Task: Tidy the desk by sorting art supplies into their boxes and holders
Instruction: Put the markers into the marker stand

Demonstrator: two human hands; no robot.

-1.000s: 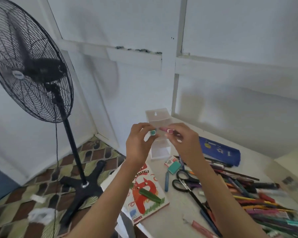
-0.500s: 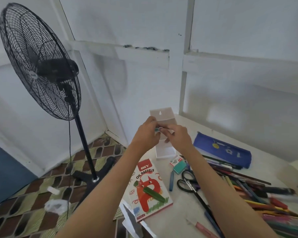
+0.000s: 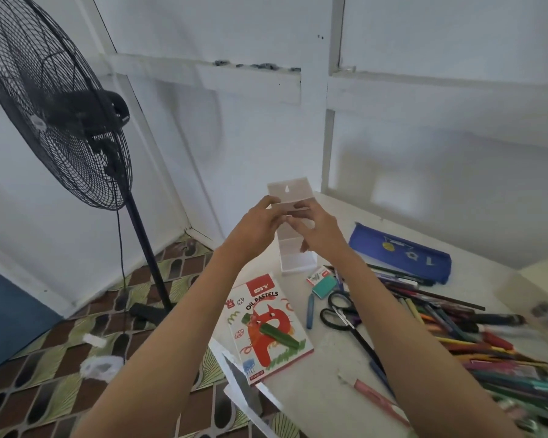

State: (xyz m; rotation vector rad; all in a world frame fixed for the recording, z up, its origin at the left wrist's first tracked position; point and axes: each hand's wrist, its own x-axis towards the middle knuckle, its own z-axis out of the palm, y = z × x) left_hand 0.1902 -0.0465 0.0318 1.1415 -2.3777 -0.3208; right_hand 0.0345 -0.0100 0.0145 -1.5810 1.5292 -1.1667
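- Nearest, a pink pen (image 3: 377, 398) lies loose by the bench (image 3: 326, 365) edge. It looks likely to roll off, so I would box it early.
- The oil pastels box (image 3: 266, 324) lies flat with 1 green crayon (image 3: 280, 336) on its lid. Scissors (image 3: 345, 314) and a heap of pens and pencils (image 3: 456, 330) lie unsorted to its right.
- Above these, the left hand (image 3: 257, 230) and right hand (image 3: 318, 230) meet, fingers curled and tips touching (whatever they pinch is hidden, so I cannot tell if they grasp anything).
- Just behind them the clear holder (image 3: 298, 262) stands upright near the bench's back corner. The step is probably feeding it: lower the item straight into 1 compartment and steady the light holder against tipping.
- Farther right lies a blue pencil case (image 3: 399, 252). The fan (image 3: 54, 105) stands on the floor, well apart.
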